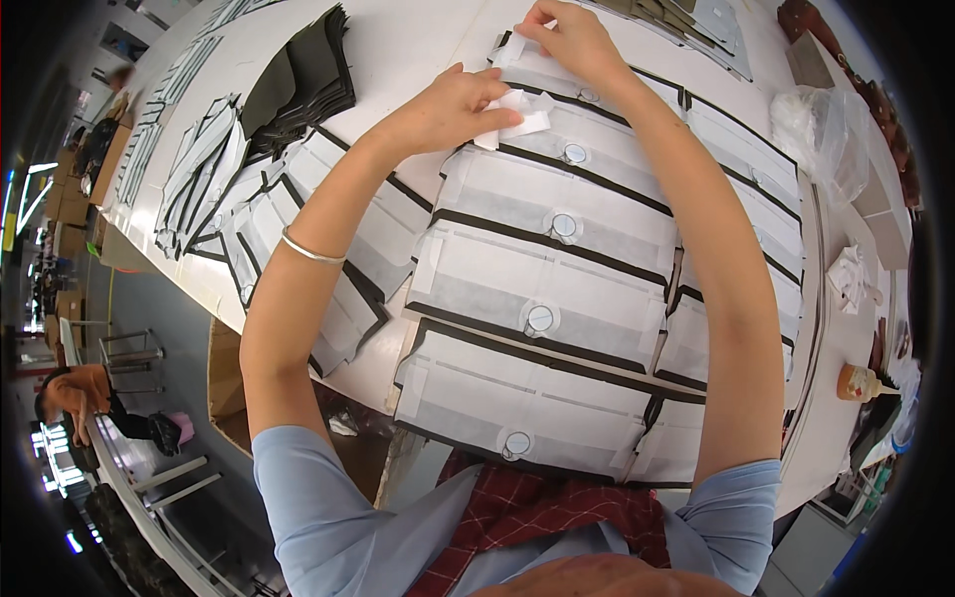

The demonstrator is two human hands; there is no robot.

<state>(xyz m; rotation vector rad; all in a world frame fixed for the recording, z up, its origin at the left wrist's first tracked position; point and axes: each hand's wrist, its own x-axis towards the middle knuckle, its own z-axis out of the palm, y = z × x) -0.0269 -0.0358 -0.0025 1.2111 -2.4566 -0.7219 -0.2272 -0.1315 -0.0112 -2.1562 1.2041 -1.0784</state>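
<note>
My left hand (456, 111) is closed, pinching a small loose bunch of white paper-like strips (529, 111) between thumb and fingers, above the left end of a panel. Farther off, my right hand (575, 42) pinches at a small white strip (511, 48) on the left end of the farthest panel in the column; its fingers partly hide the strip. Below my arms lie overlapping rows of white-backed panels (477, 264) with black edges. Several carry a round silvery disc (539, 318) near the lower edge. My right forearm covers part of the right-hand column of panels (741, 139).
On the left lie a fanned pile of similar panels (348, 214) and a stack of dark sheets (303, 85). A clear plastic bag (836, 139), a crumpled white scrap (851, 279) and a nozzle bottle (863, 384) are at the right. A person (85, 393) is at the far left.
</note>
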